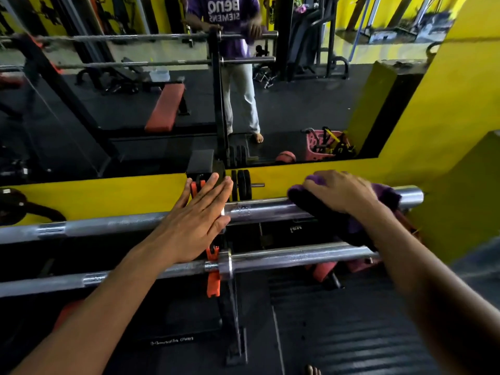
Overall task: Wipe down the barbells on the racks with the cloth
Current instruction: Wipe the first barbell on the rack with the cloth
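Right hand [342, 190] fingers curled over a dark purple cloth [324, 209], pressing it onto the sleeve of the upper chrome steel barbell [259, 209]. Left hand [198, 220] flat, fingers straight, bracing that bar beside its collar. Below it, a second chrome barbell [292, 255], not yet touched. Best done wrapping cloth fully round, stroking end to collar, left palm stopping roll.

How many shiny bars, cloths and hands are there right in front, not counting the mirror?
Barbells: 2, the upper barbell and the lower barbell
Cloths: 1, the purple cloth
Hands: 2, the left hand and the right hand
Total: 5
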Demonstrator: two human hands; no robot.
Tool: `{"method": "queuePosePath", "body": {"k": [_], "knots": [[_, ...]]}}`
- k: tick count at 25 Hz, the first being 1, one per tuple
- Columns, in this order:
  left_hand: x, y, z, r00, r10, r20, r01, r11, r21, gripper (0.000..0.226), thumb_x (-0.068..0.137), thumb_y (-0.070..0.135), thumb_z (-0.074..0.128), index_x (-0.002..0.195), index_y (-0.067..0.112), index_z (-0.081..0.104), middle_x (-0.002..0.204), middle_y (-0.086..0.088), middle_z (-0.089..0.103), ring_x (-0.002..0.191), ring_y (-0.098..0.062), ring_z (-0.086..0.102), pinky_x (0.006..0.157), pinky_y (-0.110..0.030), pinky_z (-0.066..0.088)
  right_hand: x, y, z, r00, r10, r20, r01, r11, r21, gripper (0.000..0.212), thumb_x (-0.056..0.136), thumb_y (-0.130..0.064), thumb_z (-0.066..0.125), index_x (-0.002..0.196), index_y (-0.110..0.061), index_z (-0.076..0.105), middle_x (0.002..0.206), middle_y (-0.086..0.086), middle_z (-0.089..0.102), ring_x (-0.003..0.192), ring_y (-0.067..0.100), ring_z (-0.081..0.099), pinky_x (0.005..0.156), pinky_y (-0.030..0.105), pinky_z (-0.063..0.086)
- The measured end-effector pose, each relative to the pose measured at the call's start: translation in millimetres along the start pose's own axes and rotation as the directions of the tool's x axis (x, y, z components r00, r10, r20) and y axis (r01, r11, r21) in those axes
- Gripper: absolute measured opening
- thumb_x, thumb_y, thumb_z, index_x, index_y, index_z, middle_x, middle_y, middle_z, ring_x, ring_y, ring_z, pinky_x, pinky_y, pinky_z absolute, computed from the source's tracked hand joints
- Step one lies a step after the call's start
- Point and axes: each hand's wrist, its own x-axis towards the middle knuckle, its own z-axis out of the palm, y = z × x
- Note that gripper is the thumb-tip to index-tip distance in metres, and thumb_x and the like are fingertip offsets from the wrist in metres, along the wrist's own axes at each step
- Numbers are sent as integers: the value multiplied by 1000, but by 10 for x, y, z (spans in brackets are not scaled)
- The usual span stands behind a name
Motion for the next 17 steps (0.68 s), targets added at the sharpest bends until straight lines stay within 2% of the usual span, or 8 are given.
{"method": "queuePosePath", "body": {"k": [2, 4, 7, 9, 10, 13, 15, 17], "knots": [[-2, 16, -3, 1000, 2, 5, -2, 1000, -3, 68, 101, 58, 0, 155, 28, -28, 162, 16, -32, 148, -5, -32, 120, -41, -23, 89, -329, 40, 993, -49, 111, 55, 998, -44, 60, 86, -81, 34, 114, -37, 64, 122, 6, 69, 112, 31, 63, 86, 40, 42], [-2, 11, -28, 1000, 3, 8, -3, 1000, -9, 69, 99, 59, -2, 154, 28, -31, 160, 17, -37, 146, -4, -35, 119, -39, -25, -153, -516, 284, 958, -280, -65, 270, 955, -125, 60, 86, -82, 36, 120, -38, 60, 119, -1, 68, 109, 28, 62, 91, 40, 41], [-8, 3, -33, 1000, 10, 4, -10, 999, -51, 70, 97, 60, -2, 154, 29, -31, 159, 18, -37, 146, -2, -35, 117, -36, -29, -533, -240, 622, 803, -502, -322, 478, 864, -157, 65, 88, -64, 60, 140, -25, 57, 139, 2, 59, 130, 28, 53, 111, 46, 36], [-5, 6, -33, 1000, 15, 2, -14, 998, -68, 70, 99, 59, 1, 154, 28, -29, 159, 18, -36, 145, -1, -36, 116, -35, -31, -528, 112, 629, 738, -549, -393, 528, 832, -170, 61, 90, -54, 65, 140, -19, 58, 143, 7, 57, 134, 31, 51, 113, 50, 36], [-2, 7, -35, 1000, 13, 4, -12, 997, -71, 69, 102, 58, 4, 154, 28, -29, 159, 18, -37, 145, -1, -36, 116, -35, -31, -469, 205, 566, 763, -516, -389, 502, 852, -145, 57, 90, -55, 62, 137, -22, 59, 135, 6, 62, 127, 32, 56, 107, 49, 40], [3, 12, -47, 1000, 4, 25, -2, 998, -62, 68, 105, 53, 11, 153, 28, -30, 157, 18, -39, 143, 0, -39, 118, -39, -29, -91, 27, 166, 963, -234, -135, 240, 970, 27, 47, 87, -73, 44, 114, -39, 61, 109, -1, 70, 105, 31, 65, 86, 43, 47], [-3, 14, -50, 999, 9, 37, -7, 998, -57, 69, 103, 55, 7, 153, 28, -31, 157, 18, -39, 142, 0, -40, 119, -42, -27, 138, -260, 24, 979, -143, 146, 143, 990, 10, 69, 77, -92, 33, 113, -42, 64, 120, -3, 68, 112, 27, 62, 90, 42, 46], [-4, 7, -55, 999, 8, 37, -7, 999, -45, 70, 99, 60, 1, 152, 28, -32, 156, 18, -41, 142, 0, -40, 119, -43, -25, 162, -560, 93, 948, -240, 211, 253, 967, -37, 81, 72, -99, 28, 117, -41, 63, 122, -3, 68, 112, 26, 62, 89, 41, 44]]}}
